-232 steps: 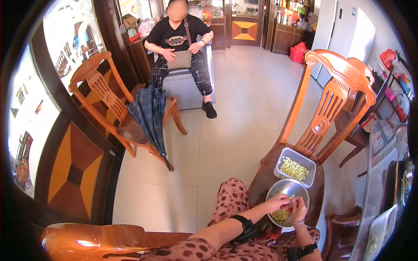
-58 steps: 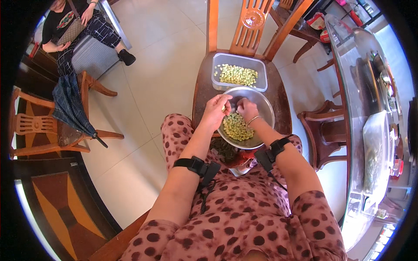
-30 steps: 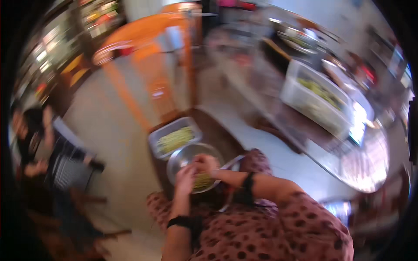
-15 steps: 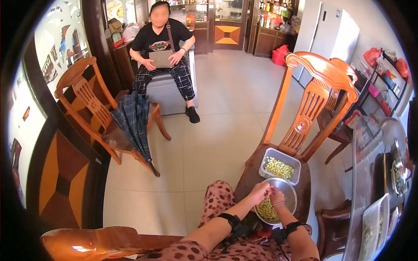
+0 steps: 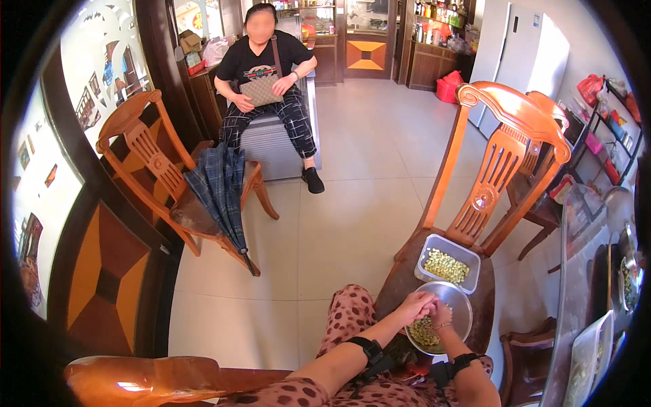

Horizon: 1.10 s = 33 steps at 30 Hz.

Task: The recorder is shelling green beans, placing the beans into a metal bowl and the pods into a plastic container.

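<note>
While I follow the head view, the work looks partway along.
Pale beans sit in the plastic tub; yellow-green beans, seemingly left to do, lie in the steel bowl below my left hand and right hand, fingers bunched; I cannot tell on what.

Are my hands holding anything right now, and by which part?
That cannot be told: your left hand and right hand are close together over the metal bowl of green beans, and whatever may be between them is hidden.
</note>
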Tool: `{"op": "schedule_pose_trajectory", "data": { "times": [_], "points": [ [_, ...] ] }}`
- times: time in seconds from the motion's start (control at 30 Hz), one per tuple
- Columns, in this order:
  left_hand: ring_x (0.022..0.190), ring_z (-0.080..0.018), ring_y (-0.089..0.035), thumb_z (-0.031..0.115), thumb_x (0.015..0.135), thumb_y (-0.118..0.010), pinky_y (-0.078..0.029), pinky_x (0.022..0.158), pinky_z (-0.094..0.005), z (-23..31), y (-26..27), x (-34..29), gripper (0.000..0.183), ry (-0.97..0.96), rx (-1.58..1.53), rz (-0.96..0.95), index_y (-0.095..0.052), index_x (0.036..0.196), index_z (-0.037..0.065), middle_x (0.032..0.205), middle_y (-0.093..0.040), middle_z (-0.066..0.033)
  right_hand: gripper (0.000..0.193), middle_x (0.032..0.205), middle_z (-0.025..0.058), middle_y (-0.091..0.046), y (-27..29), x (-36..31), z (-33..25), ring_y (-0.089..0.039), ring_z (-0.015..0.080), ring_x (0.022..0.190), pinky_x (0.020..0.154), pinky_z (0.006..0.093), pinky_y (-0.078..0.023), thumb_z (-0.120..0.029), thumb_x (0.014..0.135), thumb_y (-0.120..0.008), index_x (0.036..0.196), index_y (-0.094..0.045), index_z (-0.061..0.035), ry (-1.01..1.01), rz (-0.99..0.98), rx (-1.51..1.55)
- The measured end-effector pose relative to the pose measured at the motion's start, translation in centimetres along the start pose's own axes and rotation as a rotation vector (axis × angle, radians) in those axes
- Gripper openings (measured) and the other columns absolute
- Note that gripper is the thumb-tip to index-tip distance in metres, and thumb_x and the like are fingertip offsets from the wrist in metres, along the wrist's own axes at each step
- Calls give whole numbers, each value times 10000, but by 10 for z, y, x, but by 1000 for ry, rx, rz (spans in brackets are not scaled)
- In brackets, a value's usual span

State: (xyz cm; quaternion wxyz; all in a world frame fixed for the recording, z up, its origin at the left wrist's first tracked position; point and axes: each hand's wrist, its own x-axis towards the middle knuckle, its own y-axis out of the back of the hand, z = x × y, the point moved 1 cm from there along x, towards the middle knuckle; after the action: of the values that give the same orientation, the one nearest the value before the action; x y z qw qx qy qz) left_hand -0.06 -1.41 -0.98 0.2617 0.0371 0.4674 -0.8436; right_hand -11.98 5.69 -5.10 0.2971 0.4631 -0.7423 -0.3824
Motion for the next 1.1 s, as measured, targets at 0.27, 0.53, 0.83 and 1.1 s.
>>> {"op": "schedule_pose_trajectory", "data": {
  "times": [0.27,0.53,0.83,1.1],
  "points": [
    [464,-69,-403,225,819,-507,-303,394,-196,-22,-1,7,211,-146,329,133,-538,869,23,594,-453,1,168,596,66,-533,39,-12,9,-527,111,479,402,244,-414,-176,792,-527,773,-517,-9,-327,112,697],
    [403,-83,-422,193,790,-524,-314,350,-215,-34,-4,10,204,-130,349,107,-555,771,-7,522,-470,-19,210,557,36,-511,55,-22,-21,-470,95,442,398,218,-387,-192,806,-535,718,-514,-2,-283,92,647],
    [474,-73,-439,213,781,-553,-341,404,-201,-35,-6,7,206,-72,367,106,-573,805,10,590,-487,-4,217,476,58,-497,57,-25,-34,-468,113,389,371,265,-371,-188,776,-561,671,-509,-6,-161,247,305],
    [397,-88,-416,135,741,-538,-310,338,-208,-35,-7,6,95,-160,189,117,-506,737,45,546,-475,-27,130,562,93,-538,54,-30,-27,-527,123,458,400,249,-425,-124,773,-539,733,-523,-1,-190,268,461]
  ]
}}
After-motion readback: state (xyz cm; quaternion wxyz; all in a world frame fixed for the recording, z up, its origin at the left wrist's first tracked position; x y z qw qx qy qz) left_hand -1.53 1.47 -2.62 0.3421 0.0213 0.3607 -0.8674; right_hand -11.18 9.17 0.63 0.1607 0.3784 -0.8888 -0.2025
